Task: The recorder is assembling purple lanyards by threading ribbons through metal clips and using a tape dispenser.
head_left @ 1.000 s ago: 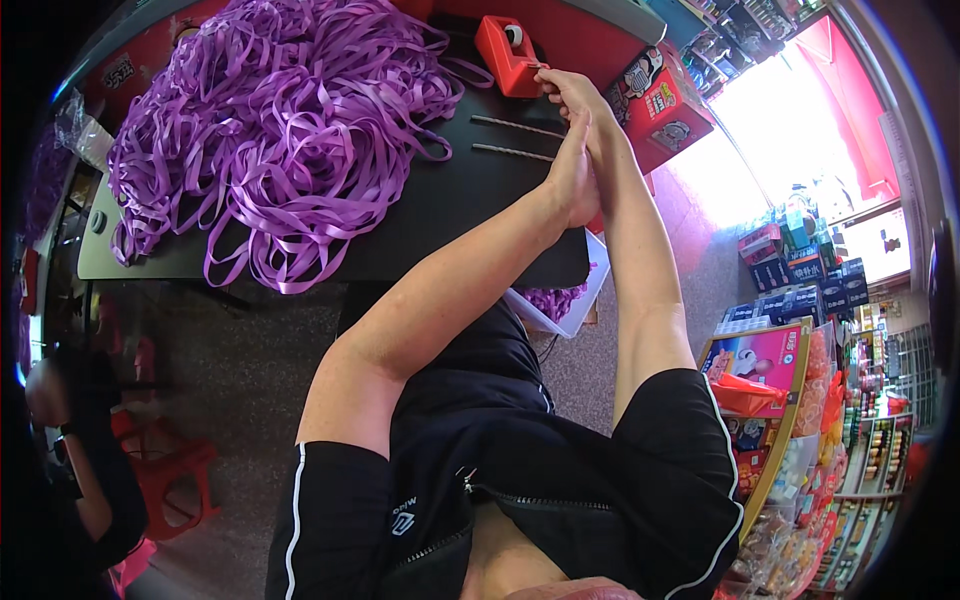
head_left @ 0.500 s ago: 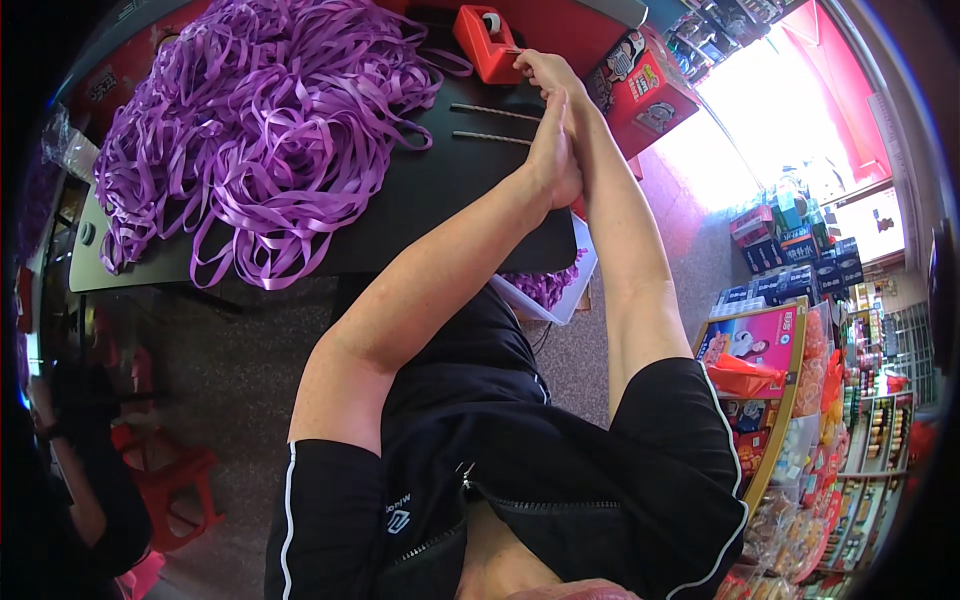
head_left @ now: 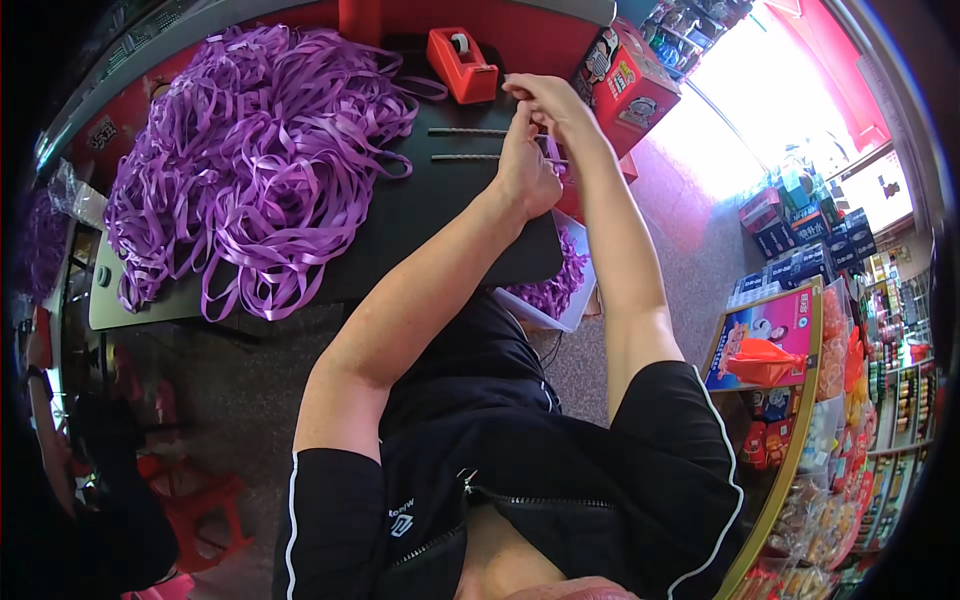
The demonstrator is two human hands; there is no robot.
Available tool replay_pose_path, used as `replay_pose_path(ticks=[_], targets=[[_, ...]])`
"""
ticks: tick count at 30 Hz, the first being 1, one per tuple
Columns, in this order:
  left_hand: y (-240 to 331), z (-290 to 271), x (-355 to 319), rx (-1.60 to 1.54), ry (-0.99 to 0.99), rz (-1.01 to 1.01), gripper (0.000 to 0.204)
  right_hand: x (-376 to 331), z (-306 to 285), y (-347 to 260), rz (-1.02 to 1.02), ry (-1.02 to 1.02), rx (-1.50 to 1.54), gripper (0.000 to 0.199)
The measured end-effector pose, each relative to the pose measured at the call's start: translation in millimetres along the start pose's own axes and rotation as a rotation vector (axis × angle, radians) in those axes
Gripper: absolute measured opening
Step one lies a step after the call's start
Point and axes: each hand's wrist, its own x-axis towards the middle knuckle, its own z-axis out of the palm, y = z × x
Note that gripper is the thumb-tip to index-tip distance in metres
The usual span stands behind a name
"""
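Working both hands together at the far right end of the black table (head_left: 420, 215), forearms reaching up from the black shirt.

Left hand (head_left: 527, 172): fingers curled in, pressed against the right hand, apparently pinching a short piece of purple ribbon; grip itself hidden behind the knuckles, so not certain.

Right hand (head_left: 548, 98): fingertips pinched together just above the left, closing on something thin, probably the same ribbon end.

Judging the step as folding or forming a ribbon piece. Doing it well: keeping both pinches close, holding the strip flat and untwisted, keeping tension even between the hands.

Lying just beyond the hands: two thin metal rods (head_left: 468, 144), parallel on the tabletop. Red tape dispenser (head_left: 461, 64) sitting just past them, within reach.

Sprawling over the table's left half: big heap of purple ribbon (head_left: 250, 160), loops tangled, well apart from the hands. White bin of purple pieces (head_left: 552, 295) hanging below the table edge, near the right forearm.
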Motion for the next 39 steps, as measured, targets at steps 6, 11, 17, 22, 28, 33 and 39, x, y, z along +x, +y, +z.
replay_pose_path(ticks=[6,11,17,22,28,33,39], targets=[[-6.5,-9.9,7.2,-0.028,0.092,-0.009,0.069,-71.6,-34.8,11.6,-0.02,0.053,0.388,0.026],[-2.7,-2.2,-0.4,0.014,-0.063,-0.034,0.043,-97.9,-39.2,32.4,-0.061,0.028,0.564,0.028],[-10.2,-20.2,12.2,-0.08,-0.145,-0.061,0.018,-104.6,-20.5,46.5,-0.143,0.117,0.633,0.03],[-12.9,-25.9,17.6,-0.136,-0.265,-0.088,0.016,-109.3,-17.6,56.3,-0.228,0.145,0.58,0.031],[-14.3,-17.3,9.7,0.037,-0.031,-0.01,0.007,-110.1,-17.3,73.2,-0.388,0.249,0.498,0.025],[-16.2,-21.8,12.4,0.076,0.068,0.043,0.005,-117.1,-11.5,75.5,-0.561,0.554,-0.305,0.022],[-19.0,-22.9,19.9,0.107,0.055,-0.003,0.01,-107.5,-64.7,86.7,-0.502,0.56,-0.572,0.021]])
